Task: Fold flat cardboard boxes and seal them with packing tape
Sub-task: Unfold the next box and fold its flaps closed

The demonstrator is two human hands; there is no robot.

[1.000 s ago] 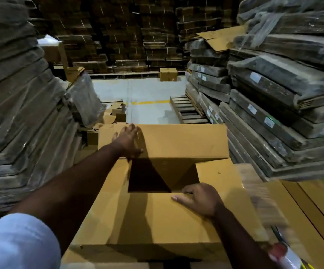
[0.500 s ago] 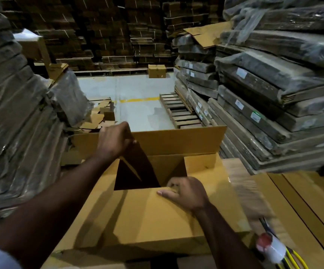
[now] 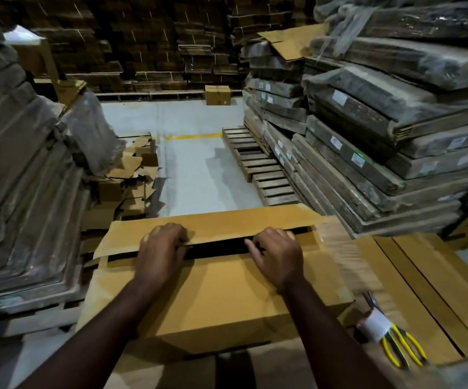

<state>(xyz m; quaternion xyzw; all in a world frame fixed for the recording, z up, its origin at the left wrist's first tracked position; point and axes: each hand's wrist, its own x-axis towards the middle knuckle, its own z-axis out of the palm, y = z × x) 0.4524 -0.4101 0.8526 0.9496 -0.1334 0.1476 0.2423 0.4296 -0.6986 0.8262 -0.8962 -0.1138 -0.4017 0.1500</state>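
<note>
The box, at the near edge of the cardboard stack, is nearly closed, its far flap drawn down by curled fingers of both hands, a dark gap remaining and taping still undone.

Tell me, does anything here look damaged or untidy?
Yes. Left of the aisle, a heap of scrap cardboard lies torn and crumpled on the floor. The box itself looks sound; its flaps have not met yet.

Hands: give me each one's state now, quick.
Left hand: fingers curled over the edge of the far flap, gripping it.
Right hand: fingers curled at the gap, on the near flap; grip cannot be told.
</note>
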